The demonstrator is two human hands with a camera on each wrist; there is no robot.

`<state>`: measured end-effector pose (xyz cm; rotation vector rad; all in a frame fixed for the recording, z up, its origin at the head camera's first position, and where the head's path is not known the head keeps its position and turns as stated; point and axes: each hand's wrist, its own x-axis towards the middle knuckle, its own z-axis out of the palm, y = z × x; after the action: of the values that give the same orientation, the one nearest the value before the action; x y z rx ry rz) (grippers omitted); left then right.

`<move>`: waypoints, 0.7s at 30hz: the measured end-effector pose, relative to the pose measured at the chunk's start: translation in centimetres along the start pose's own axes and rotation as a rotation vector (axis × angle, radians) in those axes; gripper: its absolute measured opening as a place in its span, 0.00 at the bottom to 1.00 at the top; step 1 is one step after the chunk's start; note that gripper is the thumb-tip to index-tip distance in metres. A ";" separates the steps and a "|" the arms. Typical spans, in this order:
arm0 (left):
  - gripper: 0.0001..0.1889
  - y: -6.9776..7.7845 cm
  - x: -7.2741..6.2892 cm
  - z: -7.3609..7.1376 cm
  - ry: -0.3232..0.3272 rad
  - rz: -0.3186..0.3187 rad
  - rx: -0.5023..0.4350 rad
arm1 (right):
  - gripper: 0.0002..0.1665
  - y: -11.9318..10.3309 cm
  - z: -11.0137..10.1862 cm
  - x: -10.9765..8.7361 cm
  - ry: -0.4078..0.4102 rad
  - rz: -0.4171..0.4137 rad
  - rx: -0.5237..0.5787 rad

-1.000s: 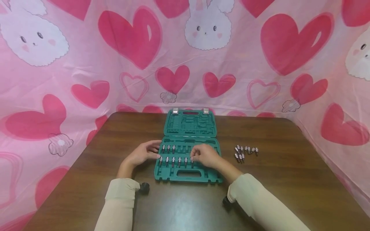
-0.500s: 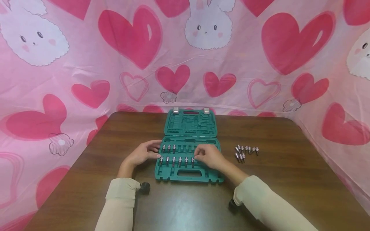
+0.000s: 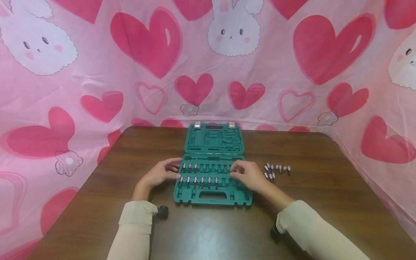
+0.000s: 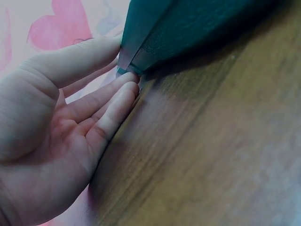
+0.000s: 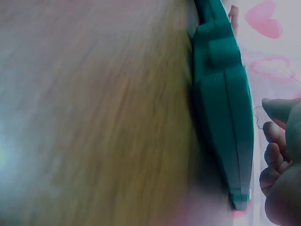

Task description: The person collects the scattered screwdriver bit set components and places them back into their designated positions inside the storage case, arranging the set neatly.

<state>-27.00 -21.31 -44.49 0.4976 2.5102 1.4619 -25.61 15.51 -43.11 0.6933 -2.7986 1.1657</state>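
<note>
A green plastic tool case (image 3: 212, 195) lies with its lid folded back on the table. Silvery bit sockets with dark tips fill part of it: three in the back row (image 3: 190, 167) and several along the front row (image 3: 195, 182). My left hand (image 3: 160, 174) rests at the case's left side; in the left wrist view its thumb and fingertips touch the green wall (image 4: 146, 33), fingers fairly straight. Over the right part of the case is my right hand (image 3: 249, 176), fingers loosely bent. In the right wrist view no object shows between its fingers (image 5: 273, 132).
Several more bit sockets (image 3: 276, 169) lie loose on the brown table (image 3: 312, 187), right of the case. The case's lid (image 3: 213, 139) stretches toward the back edge. A pink cloth (image 3: 227, 72) with hearts and rabbits hangs behind and at the sides.
My right hand has left the rightmost bit socket of the front row and moved right, toward the case's right edge. That socket stays in its slot. The left hand stays put.
</note>
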 end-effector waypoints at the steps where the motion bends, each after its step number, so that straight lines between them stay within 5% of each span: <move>1: 0.34 0.0 0.0 0.0 -0.001 -0.001 -0.001 | 0.06 0.1 -0.2 -0.1 0.004 0.004 -0.006; 21: 0.34 0.3 0.1 0.1 -0.011 -0.028 -0.017 | 0.08 3.9 -3.0 -2.6 0.023 0.101 -0.066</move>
<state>-27.05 -21.03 -44.28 0.4641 2.4839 1.4652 -25.32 20.92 -44.08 0.5363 -2.8684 1.0830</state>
